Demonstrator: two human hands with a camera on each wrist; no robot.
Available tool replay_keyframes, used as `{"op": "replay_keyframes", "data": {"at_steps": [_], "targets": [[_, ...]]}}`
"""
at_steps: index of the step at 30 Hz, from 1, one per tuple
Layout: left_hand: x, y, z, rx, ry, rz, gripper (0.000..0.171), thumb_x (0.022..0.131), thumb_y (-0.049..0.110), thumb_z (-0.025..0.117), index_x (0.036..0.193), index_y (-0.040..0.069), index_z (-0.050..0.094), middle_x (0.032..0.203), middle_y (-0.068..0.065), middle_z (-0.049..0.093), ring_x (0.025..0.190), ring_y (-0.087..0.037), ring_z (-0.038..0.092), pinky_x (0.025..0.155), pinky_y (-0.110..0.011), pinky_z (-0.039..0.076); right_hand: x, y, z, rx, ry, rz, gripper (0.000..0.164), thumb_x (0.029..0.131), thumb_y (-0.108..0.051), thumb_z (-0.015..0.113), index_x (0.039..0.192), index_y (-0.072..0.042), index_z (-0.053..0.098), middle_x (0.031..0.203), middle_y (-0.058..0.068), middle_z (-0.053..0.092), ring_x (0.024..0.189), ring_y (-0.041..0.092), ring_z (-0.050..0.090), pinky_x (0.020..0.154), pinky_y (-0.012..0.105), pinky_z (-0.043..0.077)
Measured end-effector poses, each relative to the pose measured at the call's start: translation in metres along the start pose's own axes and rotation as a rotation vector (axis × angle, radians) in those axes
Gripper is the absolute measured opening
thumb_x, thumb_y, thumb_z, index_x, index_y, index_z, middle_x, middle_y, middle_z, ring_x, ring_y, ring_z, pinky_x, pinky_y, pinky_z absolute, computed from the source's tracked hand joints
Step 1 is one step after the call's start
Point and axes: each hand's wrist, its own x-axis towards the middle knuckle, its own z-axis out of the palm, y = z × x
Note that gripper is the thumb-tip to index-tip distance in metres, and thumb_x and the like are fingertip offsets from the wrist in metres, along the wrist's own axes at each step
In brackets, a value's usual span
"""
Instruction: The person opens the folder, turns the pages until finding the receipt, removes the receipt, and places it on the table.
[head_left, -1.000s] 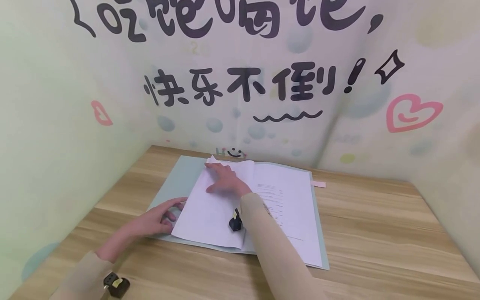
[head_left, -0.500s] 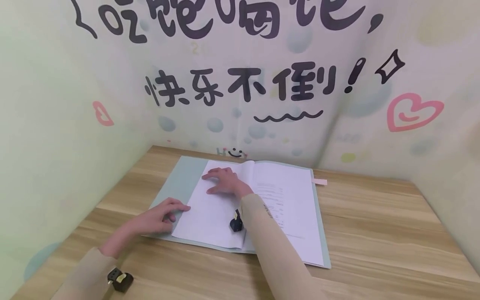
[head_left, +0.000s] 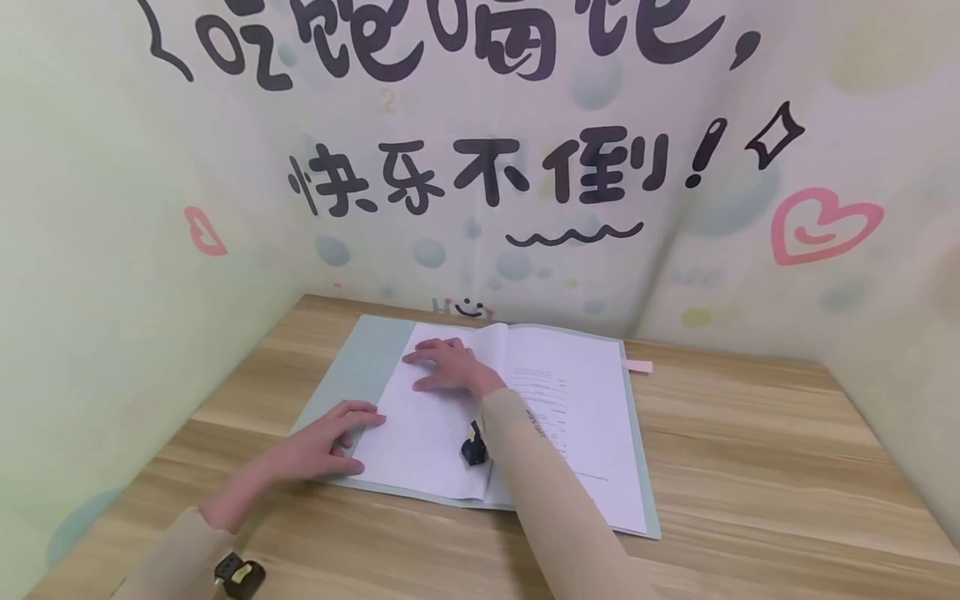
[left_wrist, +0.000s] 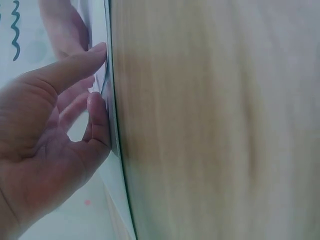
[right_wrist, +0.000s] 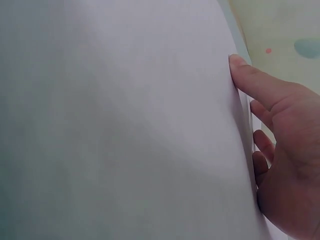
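Observation:
An open folder (head_left: 352,358) with a pale blue cover lies on the table, white sheets inside it. Its left page (head_left: 420,450) looks blank, and lines of print show on the right page (head_left: 592,400). My right hand (head_left: 453,367) rests on the upper part of the left page, fingers spread. In the right wrist view, the thumb (right_wrist: 247,72) touches the paper. At the lower left, my left hand (head_left: 330,442) rests across the cover and the page's left edge. The left wrist view shows its thumb (left_wrist: 82,67) touching the paper edge, with nothing gripped.
A pink tab (head_left: 637,366) sticks out from the folder's right side. The wooden table (head_left: 780,467) meets walls at the back and both sides. Small black devices (head_left: 240,575) are worn at the wrists.
The left page's raised upper corner has come down flat. My left hand has shifted right onto the page's edge, and my right hand has slid slightly down the page.

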Motion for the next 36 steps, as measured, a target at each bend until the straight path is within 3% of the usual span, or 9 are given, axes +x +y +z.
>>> {"op": "replay_keyframes", "data": {"at_steps": [5,28,36], "targets": [[-0.001,-0.004,-0.001,0.026,-0.022,0.054,0.057,0.088,0.023,0.073,0.138,0.002,0.053,0.145,-0.025,0.046,0.100,-0.016,0.055,0.083,-0.024,0.049,0.000,-0.002,0.000,0.020,-0.004,0.003,0.052,0.091,-0.039,0.068,0.141,-0.036,0.053,0.158,-0.005,0.037,0.142,0.030,0.029,0.117,0.054,0.024],[-0.003,-0.002,-0.002,-0.036,-0.036,0.025,0.058,0.086,0.025,0.075,0.136,0.003,0.055,0.145,-0.024,0.045,0.096,-0.011,0.052,0.082,-0.022,0.046,-0.003,-0.021,-0.003,-0.059,-0.021,0.057,0.051,0.091,-0.034,0.070,0.140,-0.036,0.054,0.156,-0.006,0.041,0.140,0.028,0.035,0.115,0.054,0.028],[0.000,-0.002,-0.001,-0.056,-0.039,0.028,0.058,0.086,0.025,0.075,0.136,0.004,0.054,0.145,-0.025,0.044,0.099,-0.014,0.053,0.083,-0.022,0.047,-0.002,-0.023,-0.012,-0.238,-0.053,0.026,0.050,0.092,-0.039,0.067,0.140,-0.037,0.054,0.156,-0.004,0.042,0.139,0.026,0.039,0.116,0.046,0.032]]}}
